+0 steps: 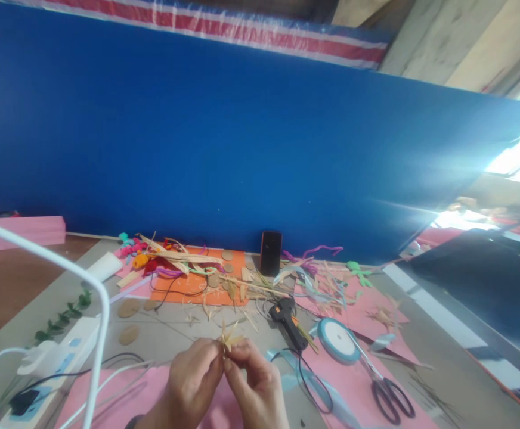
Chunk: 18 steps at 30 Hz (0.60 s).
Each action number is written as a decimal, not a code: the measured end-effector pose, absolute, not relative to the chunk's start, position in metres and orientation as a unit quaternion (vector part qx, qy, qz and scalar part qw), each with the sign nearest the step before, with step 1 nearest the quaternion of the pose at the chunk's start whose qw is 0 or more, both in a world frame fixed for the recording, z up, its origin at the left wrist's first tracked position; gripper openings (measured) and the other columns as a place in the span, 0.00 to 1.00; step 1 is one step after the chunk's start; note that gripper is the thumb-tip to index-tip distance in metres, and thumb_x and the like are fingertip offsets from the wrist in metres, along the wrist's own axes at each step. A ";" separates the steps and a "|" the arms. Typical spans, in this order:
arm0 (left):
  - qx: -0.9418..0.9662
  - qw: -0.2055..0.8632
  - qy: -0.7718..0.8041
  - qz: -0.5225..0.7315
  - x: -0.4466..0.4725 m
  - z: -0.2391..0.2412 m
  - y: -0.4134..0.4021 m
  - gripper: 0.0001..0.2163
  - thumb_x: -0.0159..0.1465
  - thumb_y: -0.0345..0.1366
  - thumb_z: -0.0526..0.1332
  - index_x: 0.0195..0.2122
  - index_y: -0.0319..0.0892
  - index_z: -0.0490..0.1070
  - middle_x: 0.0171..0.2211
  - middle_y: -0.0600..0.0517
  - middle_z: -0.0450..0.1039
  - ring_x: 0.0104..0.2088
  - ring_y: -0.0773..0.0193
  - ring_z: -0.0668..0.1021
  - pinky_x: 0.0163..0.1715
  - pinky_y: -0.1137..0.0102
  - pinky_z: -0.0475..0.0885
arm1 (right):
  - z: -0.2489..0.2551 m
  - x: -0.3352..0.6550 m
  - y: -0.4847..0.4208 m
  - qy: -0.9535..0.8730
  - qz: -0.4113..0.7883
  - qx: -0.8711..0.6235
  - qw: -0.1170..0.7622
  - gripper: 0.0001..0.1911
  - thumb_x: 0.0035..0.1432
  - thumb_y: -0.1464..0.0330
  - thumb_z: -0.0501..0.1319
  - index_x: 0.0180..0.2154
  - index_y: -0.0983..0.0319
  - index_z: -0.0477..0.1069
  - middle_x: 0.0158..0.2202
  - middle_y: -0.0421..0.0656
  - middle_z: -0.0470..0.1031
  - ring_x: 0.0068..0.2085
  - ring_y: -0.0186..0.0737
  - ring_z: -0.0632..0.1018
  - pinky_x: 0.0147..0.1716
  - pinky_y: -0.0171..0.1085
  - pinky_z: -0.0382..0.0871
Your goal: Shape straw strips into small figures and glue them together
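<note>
My left hand (191, 381) and my right hand (256, 387) meet low in the middle of the view, fingertips pinched together. Between them they hold a small straw-coloured star-shaped piece (229, 338) made of thin dried leaf strips, its points sticking up above my fingers. Both hands hover over a pink sheet (152, 387) on the grey table.
A black glue gun (288, 320) with its cord lies right of my hands, then a light-blue ribbon spool (338, 339) and black scissors (387, 390). Farther back lie an orange sheet (197, 280) with leaf strips and a black phone (271, 253) against the blue wall. A white power strip (58, 357) sits at left.
</note>
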<state>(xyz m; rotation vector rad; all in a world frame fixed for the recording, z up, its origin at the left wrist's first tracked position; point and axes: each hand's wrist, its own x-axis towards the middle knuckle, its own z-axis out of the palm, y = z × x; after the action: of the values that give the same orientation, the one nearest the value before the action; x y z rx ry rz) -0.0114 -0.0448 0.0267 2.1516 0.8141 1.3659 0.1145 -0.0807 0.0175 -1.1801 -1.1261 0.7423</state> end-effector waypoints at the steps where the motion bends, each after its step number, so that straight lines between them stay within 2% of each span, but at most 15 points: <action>1: 0.784 0.235 0.288 0.497 -0.011 0.028 -0.045 0.09 0.64 0.24 0.52 0.32 0.42 0.68 0.25 0.51 0.71 0.26 0.66 0.75 0.27 0.75 0.70 | 0.017 0.114 -0.081 -0.488 0.329 -0.511 0.626 0.08 0.54 0.62 0.64 0.30 0.59 0.76 0.29 0.43 0.75 0.31 0.39 0.73 0.32 0.36 0.68; 5: 0.801 0.224 0.254 0.494 -0.013 0.027 -0.044 0.11 0.64 0.23 0.49 0.37 0.41 0.69 0.29 0.47 0.74 0.30 0.63 0.77 0.32 0.72 0.72 | 0.018 0.111 -0.082 -0.489 0.334 -0.499 0.633 0.08 0.55 0.62 0.63 0.29 0.59 0.75 0.28 0.42 0.74 0.30 0.38 0.72 0.31 0.35 0.66; 9: 0.820 0.176 0.240 0.489 -0.014 0.022 -0.043 0.11 0.63 0.23 0.52 0.43 0.38 0.69 0.32 0.43 0.76 0.34 0.60 0.78 0.34 0.70 0.74 | 0.019 0.107 -0.082 -0.488 0.314 -0.498 0.644 0.08 0.55 0.63 0.64 0.27 0.59 0.73 0.27 0.40 0.73 0.29 0.37 0.71 0.31 0.34 0.67; 15: 0.819 0.179 0.228 0.496 -0.012 0.026 -0.042 0.12 0.64 0.22 0.51 0.44 0.38 0.70 0.33 0.42 0.77 0.34 0.61 0.79 0.35 0.70 0.76 | 0.013 0.107 -0.080 -0.494 0.270 -0.506 0.654 0.10 0.56 0.63 0.64 0.25 0.60 0.70 0.24 0.39 0.71 0.27 0.36 0.71 0.30 0.34 0.67; 18: 0.821 0.171 0.214 0.501 -0.014 0.030 -0.041 0.14 0.63 0.22 0.51 0.47 0.38 0.69 0.36 0.42 0.78 0.38 0.61 0.80 0.37 0.71 0.76 | 0.012 0.107 -0.078 -0.505 0.242 -0.504 0.657 0.12 0.57 0.63 0.62 0.24 0.60 0.69 0.24 0.39 0.71 0.27 0.36 0.71 0.29 0.34 0.67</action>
<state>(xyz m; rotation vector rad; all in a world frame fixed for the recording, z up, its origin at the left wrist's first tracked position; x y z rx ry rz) -0.0144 -0.0409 0.0301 2.3318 0.6085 1.4213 0.1066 -0.0780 0.0119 -1.1418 -1.1441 0.5488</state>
